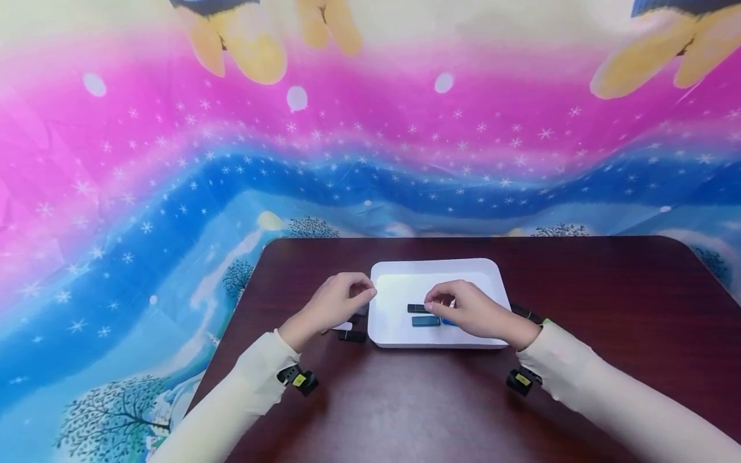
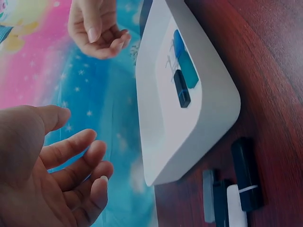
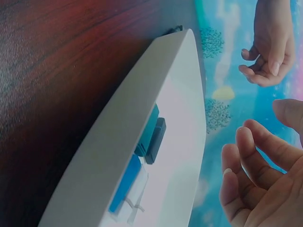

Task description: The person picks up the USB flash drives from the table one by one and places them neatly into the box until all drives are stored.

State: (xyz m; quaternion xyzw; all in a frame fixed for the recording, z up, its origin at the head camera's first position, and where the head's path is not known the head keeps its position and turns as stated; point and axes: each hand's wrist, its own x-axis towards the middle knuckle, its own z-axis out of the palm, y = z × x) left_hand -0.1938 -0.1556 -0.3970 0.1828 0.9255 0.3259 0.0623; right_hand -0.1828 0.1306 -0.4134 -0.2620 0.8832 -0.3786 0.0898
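Observation:
My left hand (image 1: 334,302) hovers at the left end of a white tray (image 1: 389,292), fingers loosely bent, holding nothing. Over the right half of the tray is my right hand (image 1: 470,310), also with nothing in its loosely curved fingers. Inside the tray lie a black stick (image 2: 182,89) shaped like a USB flash drive, a teal one (image 2: 188,70) and a blue one (image 3: 125,182). Thin pale strands show beside the blue piece in the right wrist view. In the head view, my right hand partly covers the blue piece.
Left of the tray, a black stick (image 2: 245,172), a white one (image 2: 236,205) and a grey one (image 2: 209,196) lie close together on the dark wooden table (image 1: 382,405). A dark object (image 1: 523,313) lies right of the tray, partly behind my wrist. A printed cloth (image 1: 370,141) hangs behind.

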